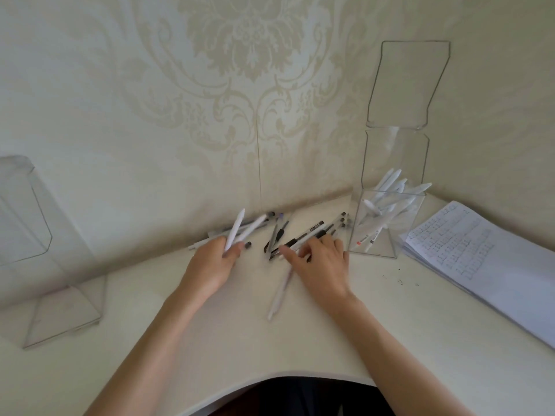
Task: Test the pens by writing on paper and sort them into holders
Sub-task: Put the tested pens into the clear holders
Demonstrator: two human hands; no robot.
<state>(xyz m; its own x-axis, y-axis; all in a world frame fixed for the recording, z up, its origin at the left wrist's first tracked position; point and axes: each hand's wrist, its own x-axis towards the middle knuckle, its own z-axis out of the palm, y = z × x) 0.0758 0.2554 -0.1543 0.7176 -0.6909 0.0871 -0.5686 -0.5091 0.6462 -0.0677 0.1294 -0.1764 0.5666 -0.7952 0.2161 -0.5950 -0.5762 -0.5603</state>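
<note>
A loose pile of pens [282, 231], white ones and black ones, lies on the white desk against the wall. My left hand [210, 265] grips two white pens [240, 231] that point up and away from me. My right hand [319, 265] rests on the pile, its fingers curled over a black pen [297, 242]. A pale pen [279, 292] lies on the desk partly under my right hand. A clear holder [387, 223] at the right has several white pens in it. Another clear holder [57, 307] stands at the left with nothing visible inside. A stack of written paper [480, 265] lies at the far right.
The patterned wall runs right behind the pile. The desk's curved front edge [270, 382] cuts in toward me. Small dark specks [399, 279] mark the desk between the right holder and the paper.
</note>
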